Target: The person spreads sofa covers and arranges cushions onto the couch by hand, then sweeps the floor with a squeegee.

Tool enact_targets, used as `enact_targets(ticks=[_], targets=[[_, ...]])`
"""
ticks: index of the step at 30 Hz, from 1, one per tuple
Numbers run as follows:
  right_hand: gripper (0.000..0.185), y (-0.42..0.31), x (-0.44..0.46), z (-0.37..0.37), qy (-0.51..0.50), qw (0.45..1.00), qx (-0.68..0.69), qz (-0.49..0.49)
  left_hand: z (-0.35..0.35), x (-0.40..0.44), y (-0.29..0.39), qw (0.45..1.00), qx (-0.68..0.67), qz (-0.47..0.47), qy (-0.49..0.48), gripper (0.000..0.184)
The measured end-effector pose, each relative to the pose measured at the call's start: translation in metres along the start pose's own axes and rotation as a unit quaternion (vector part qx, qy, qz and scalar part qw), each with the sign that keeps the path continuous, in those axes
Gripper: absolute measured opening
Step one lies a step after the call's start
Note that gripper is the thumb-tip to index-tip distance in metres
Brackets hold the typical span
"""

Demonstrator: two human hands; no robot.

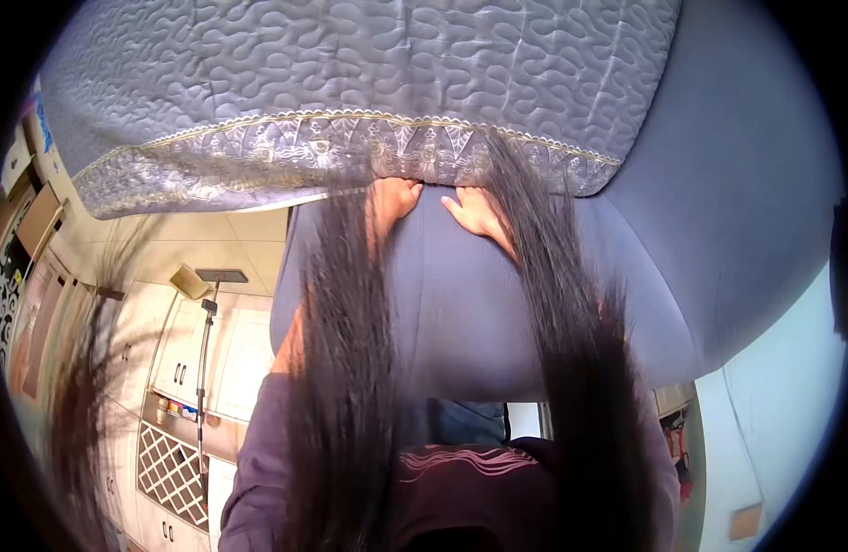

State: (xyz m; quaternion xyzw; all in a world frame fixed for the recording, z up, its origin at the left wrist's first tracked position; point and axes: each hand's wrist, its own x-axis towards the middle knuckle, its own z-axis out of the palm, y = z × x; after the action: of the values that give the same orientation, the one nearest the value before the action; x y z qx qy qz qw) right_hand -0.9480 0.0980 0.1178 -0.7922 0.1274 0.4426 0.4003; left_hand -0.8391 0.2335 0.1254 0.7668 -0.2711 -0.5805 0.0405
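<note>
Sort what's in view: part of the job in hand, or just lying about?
In the job:
left hand, at the cover's trimmed edge
right hand, beside it at the same edge
quilted cover
upholstered seat, under the hands

Just around:
long-handled floor tool
lattice rack
white cabinet doors

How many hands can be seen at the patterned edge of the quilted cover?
2. The left hand is at the lower edge of the quilted cover; the right hand is further right along it. Hair partly hides both arms, and anything under the cover would not show.
</note>
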Motion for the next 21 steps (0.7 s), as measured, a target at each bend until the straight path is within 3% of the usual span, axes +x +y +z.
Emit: enact_targets(ticks=[3, 4, 6, 8, 9, 10, 12, 13, 14, 15, 17, 18, 21], targets=[[0.047, 0.009, -0.003, 0.012, -0.004, 0.998, -0.045, 0.032, -0.018, -0.011, 0.007, 0.998, 0.009, 0.015, -0.066, 0.033], [0.059, 0.002, -0.007, 0.003, 0.013, 0.995, -0.078, 0.056, -0.025, -0.013, 0.009, 0.993, 0.019, 0.043, -0.107, 0.031], [0.063, 0.008, -0.002, -0.003, -0.05, 0.997, 0.027, 0.06, -0.021, -0.015, 0.005, 0.993, 0.012, 0.052, -0.108, 0.03], [0.063, 0.0, -0.003, -0.014, -0.065, 0.994, 0.019, 0.082, -0.006, -0.007, -0.016, 0.981, -0.13, 0.141, -0.028, 0.031], [0.064, -0.001, -0.003, -0.018, -0.077, 0.992, 0.008, 0.104, -0.008, -0.006, -0.013, 0.974, -0.095, 0.197, 0.056, 0.026], [0.064, 0.002, 0.001, -0.017, -0.077, 0.991, 0.009, 0.109, -0.011, -0.003, -0.009, 0.973, -0.096, 0.201, 0.054, 0.026], [0.062, -0.001, 0.007, -0.022, -0.137, 0.985, -0.012, 0.102, -0.02, 0.002, -0.001, 0.992, -0.043, 0.027, -0.119, 0.036], [0.057, -0.006, 0.002, -0.028, -0.089, 0.988, 0.032, 0.12, -0.002, 0.016, -0.018, 0.983, 0.039, 0.098, -0.152, 0.038], [0.045, 0.004, 0.016, 0.001, 0.107, 0.994, 0.026, 0.023, -0.003, 0.021, -0.019, 0.981, 0.058, 0.112, -0.149, 0.038], [0.045, 0.023, 0.023, 0.021, 0.107, 0.994, 0.028, 0.024, -0.002, 0.023, -0.02, 0.981, 0.063, 0.116, -0.14, 0.038], [0.06, -0.013, 0.02, -0.03, -0.124, 0.981, -0.01, 0.147, -0.01, 0.02, -0.012, 0.983, 0.063, 0.116, -0.127, 0.038], [0.064, -0.024, 0.023, -0.041, -0.19, 0.964, -0.033, 0.181, -0.011, 0.018, -0.012, 0.983, 0.067, 0.116, -0.122, 0.038], [0.064, -0.024, 0.021, -0.027, -0.123, 0.979, -0.045, 0.159, -0.011, 0.01, -0.007, 0.981, 0.08, 0.133, -0.113, 0.038]])
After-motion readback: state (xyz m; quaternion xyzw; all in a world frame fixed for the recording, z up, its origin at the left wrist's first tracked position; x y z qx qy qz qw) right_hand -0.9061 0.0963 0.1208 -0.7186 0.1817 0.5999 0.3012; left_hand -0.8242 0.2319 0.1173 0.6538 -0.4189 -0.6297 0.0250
